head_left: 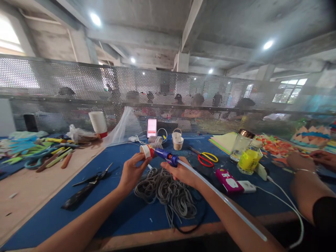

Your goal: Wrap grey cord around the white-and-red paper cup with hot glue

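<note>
My left hand point(133, 170) is closed round a small paper cup point(145, 151), white with a red part, tipped on its side. In my right hand point(181, 172) is a blue hot glue gun point(166, 156), its nozzle close to the cup; whether they touch I cannot tell. A long clear glue stick point(223, 200) runs out of the gun's back along my right forearm. Below both hands lies a tangled pile of grey cord point(168, 192). Behind the cup a roll of cord point(155, 141) is partly hidden. A small cord-wrapped basket point(177, 140) with a handle stands farther back.
Black scissors point(91, 182) lie left, red-and-yellow scissors point(206, 158) right. A pink power bank point(229, 181), glass jar point(240, 145) and yellow bottle point(250, 159) stand rightward. Stacked paper cups point(98, 123) and a lit phone point(152, 128) are behind. Another person's hand point(300, 162) works far right.
</note>
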A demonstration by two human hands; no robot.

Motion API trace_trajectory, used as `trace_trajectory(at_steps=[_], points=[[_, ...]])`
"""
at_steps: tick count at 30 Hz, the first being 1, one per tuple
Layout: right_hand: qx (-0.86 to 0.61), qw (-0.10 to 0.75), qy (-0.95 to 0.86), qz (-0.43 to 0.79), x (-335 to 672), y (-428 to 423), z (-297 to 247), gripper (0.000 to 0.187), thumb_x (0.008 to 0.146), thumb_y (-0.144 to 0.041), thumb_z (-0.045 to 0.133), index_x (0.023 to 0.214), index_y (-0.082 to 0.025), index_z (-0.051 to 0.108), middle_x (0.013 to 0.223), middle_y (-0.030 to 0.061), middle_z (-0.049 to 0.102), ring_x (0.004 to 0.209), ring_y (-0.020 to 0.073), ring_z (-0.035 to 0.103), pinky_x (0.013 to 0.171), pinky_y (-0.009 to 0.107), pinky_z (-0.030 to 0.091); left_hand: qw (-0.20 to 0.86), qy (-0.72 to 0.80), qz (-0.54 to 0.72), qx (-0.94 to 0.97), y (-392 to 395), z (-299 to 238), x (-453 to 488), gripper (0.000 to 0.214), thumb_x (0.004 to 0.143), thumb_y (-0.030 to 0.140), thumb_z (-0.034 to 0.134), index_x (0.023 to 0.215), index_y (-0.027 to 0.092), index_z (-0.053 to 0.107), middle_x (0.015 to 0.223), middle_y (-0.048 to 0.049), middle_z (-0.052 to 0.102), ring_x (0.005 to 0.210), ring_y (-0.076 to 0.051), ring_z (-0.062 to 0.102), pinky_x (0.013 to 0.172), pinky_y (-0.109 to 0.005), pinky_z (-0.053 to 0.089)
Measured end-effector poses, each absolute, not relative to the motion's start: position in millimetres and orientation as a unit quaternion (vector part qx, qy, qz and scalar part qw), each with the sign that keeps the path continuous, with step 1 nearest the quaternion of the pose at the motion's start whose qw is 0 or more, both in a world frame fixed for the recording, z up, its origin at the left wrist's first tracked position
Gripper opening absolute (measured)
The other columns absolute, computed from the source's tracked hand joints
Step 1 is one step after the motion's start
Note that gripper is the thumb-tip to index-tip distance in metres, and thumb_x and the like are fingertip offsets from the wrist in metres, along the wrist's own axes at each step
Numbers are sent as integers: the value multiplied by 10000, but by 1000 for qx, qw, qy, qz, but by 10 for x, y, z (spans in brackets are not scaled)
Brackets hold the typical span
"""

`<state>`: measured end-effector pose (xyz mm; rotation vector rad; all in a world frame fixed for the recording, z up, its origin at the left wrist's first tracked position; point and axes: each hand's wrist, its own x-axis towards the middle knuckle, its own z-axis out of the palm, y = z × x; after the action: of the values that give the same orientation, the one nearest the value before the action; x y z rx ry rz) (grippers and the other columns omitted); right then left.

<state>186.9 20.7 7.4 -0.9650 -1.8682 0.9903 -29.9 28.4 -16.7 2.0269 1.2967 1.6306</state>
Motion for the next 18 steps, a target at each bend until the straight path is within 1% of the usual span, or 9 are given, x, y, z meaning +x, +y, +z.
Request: trace_trajectory(at_steps=[5, 11, 14, 18], points=[[-393, 394, -740, 377, 1873, 210, 75, 456, 806, -574, 601, 599, -185, 487, 474, -53, 442, 401, 85, 455, 439, 215, 379, 112, 453, 554, 689, 279, -157, -291, 299, 843, 443, 613, 939, 193, 745, 935, -61, 718, 836, -214, 632, 778, -274, 461], [-393, 389, -744, 375, 1862, 195, 99, 453, 815, -578, 585, 605, -190, 482, 476, -53, 450, 408, 85, 450, 447, 214, 378, 134, 447, 560, 685, 255, -144, -284, 280, 846, 422, 620, 938, 188, 746, 971, -59, 724, 881, -222, 634, 818, -282, 453], [-397, 384, -746, 371, 1864, 184, 112, 450, 820, -573, 580, 602, -191, 480, 471, -54, 445, 414, 86, 454, 456, 215, 380, 169, 453, 568, 666, 274, -158, -289, 297, 833, 433, 634, 950, 186, 750, 958, -52, 738, 870, -231, 644, 807, -290, 463], [-395, 383, -743, 381, 1865, 184, 99, 442, 816, -568, 586, 613, -190, 479, 494, -54, 455, 413, 84, 458, 448, 213, 377, 240, 443, 583, 637, 310, -159, -302, 340, 812, 442, 658, 1004, 175, 745, 970, -50, 752, 912, -252, 651, 827, -304, 471]])
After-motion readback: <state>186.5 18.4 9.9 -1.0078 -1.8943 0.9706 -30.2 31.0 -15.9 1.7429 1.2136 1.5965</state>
